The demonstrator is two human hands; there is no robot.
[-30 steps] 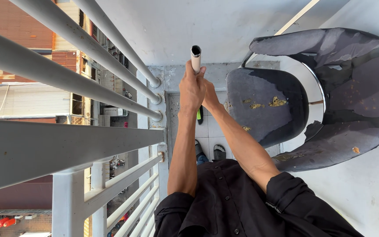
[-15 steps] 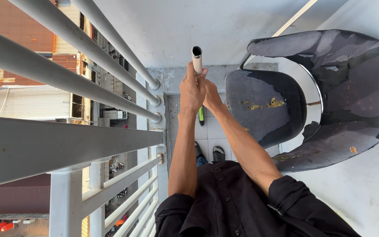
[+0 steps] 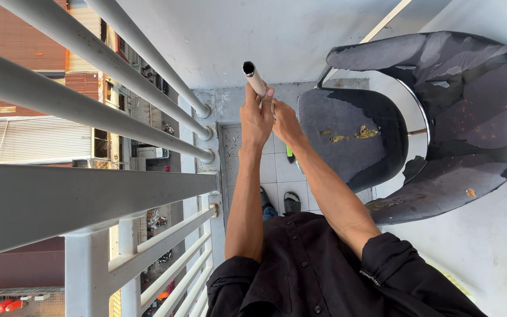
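Note:
I look straight down over a balcony. My left hand (image 3: pixel 256 117) is closed around a pale hollow pole (image 3: pixel 253 76) held upright, its open dark end pointing up at the camera. Just below and to the right, my right hand (image 3: pixel 285 121) grips the same pole, touching my left hand. A green part (image 3: pixel 289 154) shows under my hands, further down the pole. Both forearms reach out from black rolled-up sleeves (image 3: pixel 300 276).
A worn black swivel chair (image 3: pixel 418 117) with flaking upholstery stands at the right, close to my right arm. Grey metal railing bars (image 3: pixel 89 111) run along the left, with a street far below. Sandalled feet (image 3: pixel 281 202) stand on the tiled floor (image 3: pixel 242 147).
My hands and the pole have stayed almost where they were. The view has shifted slightly.

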